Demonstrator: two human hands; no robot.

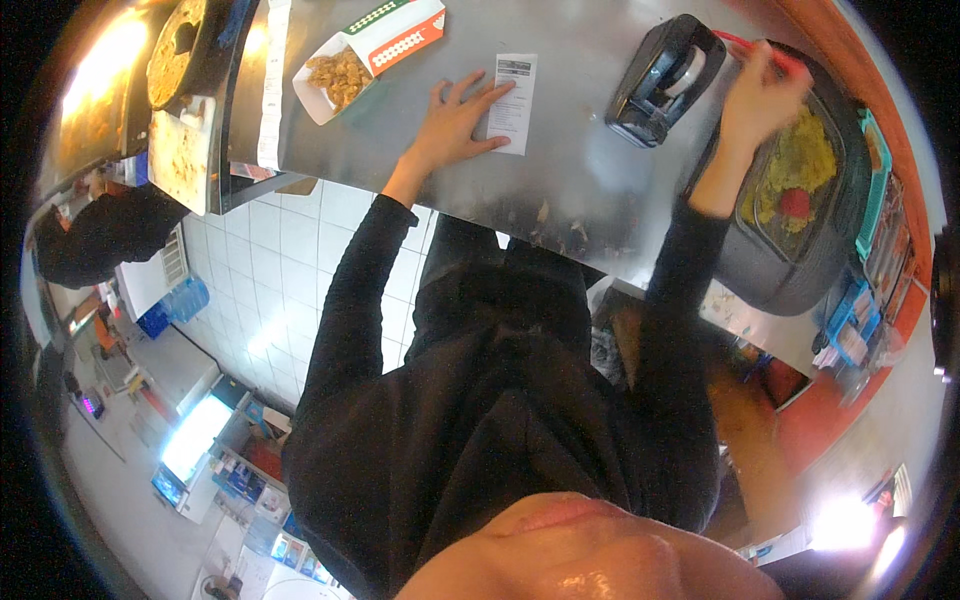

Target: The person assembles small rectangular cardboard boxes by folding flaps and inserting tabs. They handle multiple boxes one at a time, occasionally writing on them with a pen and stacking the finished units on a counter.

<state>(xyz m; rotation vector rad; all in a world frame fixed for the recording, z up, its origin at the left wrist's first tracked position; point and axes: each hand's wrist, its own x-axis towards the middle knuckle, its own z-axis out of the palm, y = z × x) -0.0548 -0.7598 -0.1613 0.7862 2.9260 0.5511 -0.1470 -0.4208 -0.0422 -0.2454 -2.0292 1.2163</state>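
Observation:
My left hand [458,125] lies on the steel counter [580,190] with its fingers spread, the fingertips on a small white printed slip [512,105]. To its left, an open paper food box [395,45] in white, green and orange holds browned, crumbly fried pieces [342,80]. Right of the slip stands a black tape dispenser [652,112] with a pale roll in it. Beyond it my right hand [762,100] is raised, somewhat blurred, its fingers closed on a thin red strip [735,41] that reaches toward the dispenser's far end. The strip's other end is partly hidden by the fingers.
Right of my right arm sits a large black tub [790,285] with yellow food [805,160] and a red patch inside. A teal basket [876,180] and a blue basket [852,320] stand past it. A long paper strip [272,90] hangs at the counter's left end.

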